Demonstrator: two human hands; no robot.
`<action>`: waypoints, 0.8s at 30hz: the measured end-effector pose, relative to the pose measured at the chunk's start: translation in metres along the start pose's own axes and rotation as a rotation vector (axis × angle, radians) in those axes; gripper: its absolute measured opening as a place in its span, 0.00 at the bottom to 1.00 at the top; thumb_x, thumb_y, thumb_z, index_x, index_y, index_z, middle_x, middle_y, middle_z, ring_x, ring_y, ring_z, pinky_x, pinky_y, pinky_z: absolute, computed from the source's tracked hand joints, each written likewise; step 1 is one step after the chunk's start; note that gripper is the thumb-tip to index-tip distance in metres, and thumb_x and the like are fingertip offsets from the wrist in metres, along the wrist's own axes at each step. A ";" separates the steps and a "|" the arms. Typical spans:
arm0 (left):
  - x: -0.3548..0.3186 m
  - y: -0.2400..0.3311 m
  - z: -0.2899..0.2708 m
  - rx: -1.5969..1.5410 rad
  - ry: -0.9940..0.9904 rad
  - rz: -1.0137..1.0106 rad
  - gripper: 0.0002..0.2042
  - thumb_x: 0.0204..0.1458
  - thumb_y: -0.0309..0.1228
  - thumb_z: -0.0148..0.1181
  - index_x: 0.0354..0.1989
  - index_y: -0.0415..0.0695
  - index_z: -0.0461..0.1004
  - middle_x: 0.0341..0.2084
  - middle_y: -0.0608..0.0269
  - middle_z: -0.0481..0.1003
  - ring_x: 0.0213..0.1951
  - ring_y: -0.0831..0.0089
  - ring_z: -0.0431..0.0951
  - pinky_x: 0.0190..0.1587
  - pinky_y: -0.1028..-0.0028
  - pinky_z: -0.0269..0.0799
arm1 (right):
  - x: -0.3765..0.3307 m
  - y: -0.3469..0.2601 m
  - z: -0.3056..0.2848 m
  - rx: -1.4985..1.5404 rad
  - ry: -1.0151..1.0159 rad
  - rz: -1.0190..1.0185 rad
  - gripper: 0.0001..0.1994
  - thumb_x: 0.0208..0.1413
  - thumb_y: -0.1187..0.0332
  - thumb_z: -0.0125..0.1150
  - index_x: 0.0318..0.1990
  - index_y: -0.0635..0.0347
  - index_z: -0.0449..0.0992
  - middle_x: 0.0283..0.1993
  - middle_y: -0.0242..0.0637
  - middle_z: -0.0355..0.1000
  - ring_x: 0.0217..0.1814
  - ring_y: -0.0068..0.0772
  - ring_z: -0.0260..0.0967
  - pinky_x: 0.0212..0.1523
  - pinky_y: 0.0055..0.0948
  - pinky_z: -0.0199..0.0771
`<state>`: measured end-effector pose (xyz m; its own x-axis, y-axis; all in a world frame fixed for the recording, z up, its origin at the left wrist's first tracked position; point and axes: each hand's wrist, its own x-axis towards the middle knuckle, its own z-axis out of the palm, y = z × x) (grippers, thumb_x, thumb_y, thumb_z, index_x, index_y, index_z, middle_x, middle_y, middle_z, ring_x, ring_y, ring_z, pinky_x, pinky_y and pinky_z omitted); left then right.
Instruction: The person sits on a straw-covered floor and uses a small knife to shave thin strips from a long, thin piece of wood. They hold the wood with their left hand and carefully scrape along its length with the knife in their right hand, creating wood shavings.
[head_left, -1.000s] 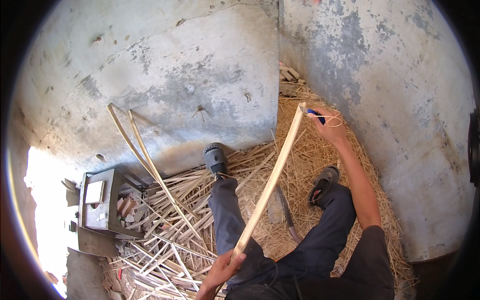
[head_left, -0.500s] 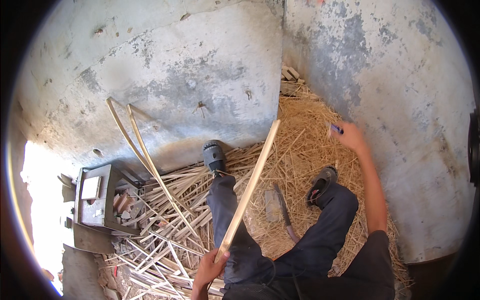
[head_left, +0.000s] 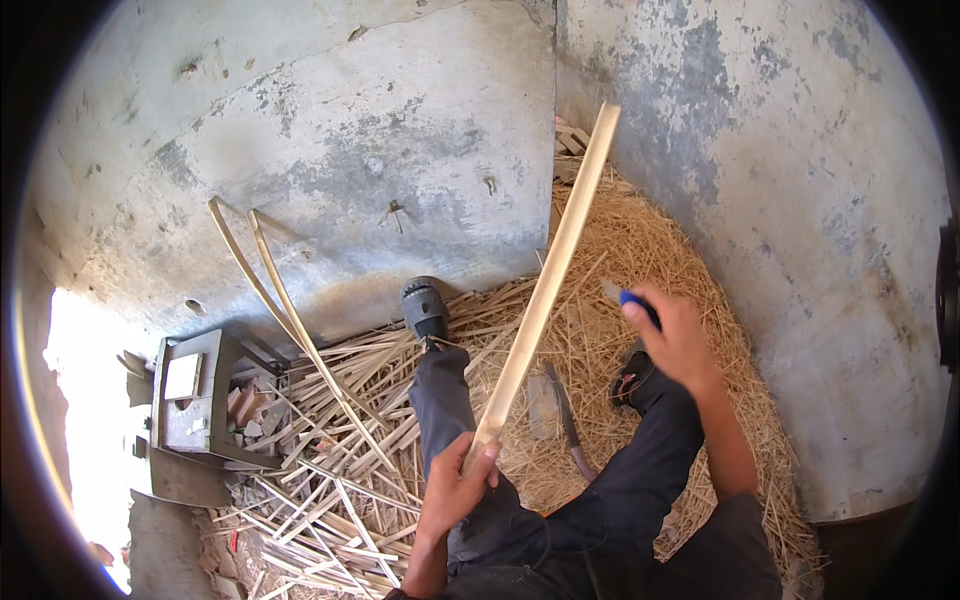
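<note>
My left hand [head_left: 460,487] is closed around the lower end of a long split bamboo strip [head_left: 545,290]. The strip slants up and away to the right, its top end overlapping the far wall. In my right hand [head_left: 682,338] is a small knife [head_left: 641,306] with a blue handle. Its short blade, slightly blurred, points left toward the strip, with a gap between them. Both hands are above my spread legs. Two long curved strips [head_left: 285,295] lean against the wall on the left.
Split strips [head_left: 340,510] lie heaped at the left, thin shavings [head_left: 640,240] at the right. Between my feet are a dark curved tool [head_left: 568,420] and a flat grey block [head_left: 544,408]. A worn wooden box [head_left: 190,440] stands far left. Peeling walls [head_left: 400,130] enclose the corner.
My left hand has risen slightly rightward, lifting the bamboo strip so its tip reaches higher. My right hand has brought the knife left and down, closer to the strip.
</note>
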<state>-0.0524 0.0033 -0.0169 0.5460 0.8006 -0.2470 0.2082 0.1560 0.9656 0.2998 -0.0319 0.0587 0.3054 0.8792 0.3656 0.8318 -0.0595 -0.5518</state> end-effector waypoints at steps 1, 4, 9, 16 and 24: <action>0.003 0.004 0.003 0.002 -0.019 0.033 0.15 0.73 0.40 0.55 0.50 0.39 0.77 0.20 0.72 0.72 0.17 0.88 0.63 0.20 0.82 0.56 | -0.009 -0.007 0.008 0.061 0.011 -0.047 0.20 0.69 0.50 0.61 0.47 0.61 0.80 0.31 0.45 0.79 0.33 0.49 0.80 0.35 0.43 0.78; 0.010 0.012 0.013 -0.018 -0.041 0.115 0.14 0.73 0.39 0.55 0.50 0.39 0.77 0.21 0.73 0.70 0.18 0.88 0.63 0.20 0.82 0.56 | -0.037 -0.023 0.031 0.192 0.038 -0.207 0.18 0.67 0.52 0.65 0.46 0.62 0.80 0.34 0.43 0.80 0.32 0.46 0.81 0.32 0.38 0.79; 0.013 0.027 0.027 -0.048 -0.065 0.145 0.14 0.74 0.39 0.54 0.50 0.39 0.75 0.20 0.74 0.67 0.18 0.88 0.62 0.21 0.82 0.56 | -0.062 -0.038 0.065 0.176 0.053 -0.469 0.16 0.61 0.56 0.73 0.45 0.59 0.81 0.36 0.39 0.80 0.29 0.39 0.81 0.28 0.33 0.78; 0.012 0.039 0.028 -0.291 -0.220 0.077 0.13 0.74 0.38 0.54 0.47 0.38 0.72 0.20 0.74 0.65 0.20 0.86 0.62 0.23 0.79 0.61 | -0.063 -0.045 0.070 0.179 0.084 -0.514 0.16 0.60 0.55 0.74 0.43 0.58 0.82 0.28 0.32 0.74 0.22 0.35 0.75 0.23 0.33 0.73; 0.017 0.034 0.028 -0.259 -0.257 0.174 0.16 0.71 0.41 0.60 0.49 0.37 0.74 0.22 0.72 0.69 0.22 0.86 0.65 0.24 0.80 0.62 | -0.063 -0.053 0.067 0.145 0.076 -0.544 0.16 0.59 0.54 0.74 0.42 0.57 0.82 0.26 0.31 0.72 0.21 0.33 0.74 0.21 0.32 0.72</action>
<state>-0.0137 0.0061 0.0093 0.7469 0.6624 -0.0585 -0.0989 0.1977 0.9753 0.2056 -0.0527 0.0146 -0.1120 0.7284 0.6760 0.8085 0.4623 -0.3642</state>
